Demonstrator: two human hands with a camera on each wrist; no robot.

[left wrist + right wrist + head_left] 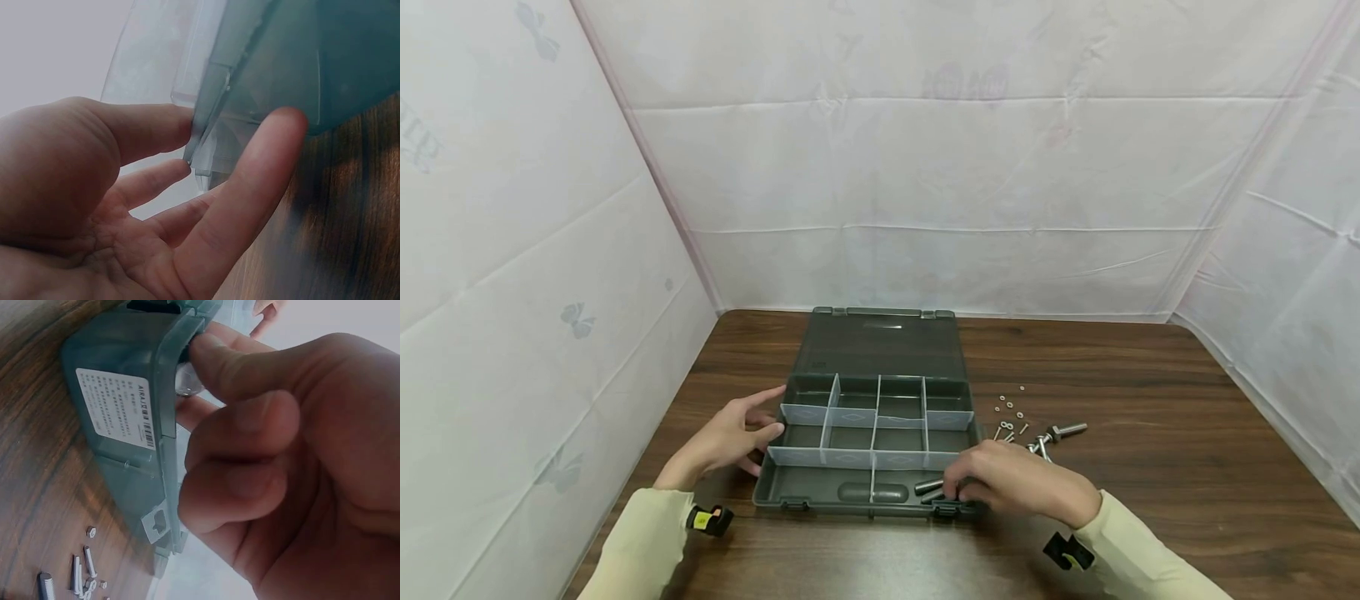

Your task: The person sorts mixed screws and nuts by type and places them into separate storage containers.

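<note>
Low in the middle of the head view, the grey organizer box (pixel 872 433) lay open on the wooden table (pixel 1150 500), its lid flat toward the wall. The left hand (pixel 730 437) rested with relaxed, straight fingers against the box's left wall, seemingly to steady it. The right hand (pixel 1011 482) reached over the lower right compartment, fingers curled and pinching a metal pin (pixel 929 485) there. Loose bolts and nuts (pixel 1030 425) lay scattered just right of the box, within easy reach.
</note>
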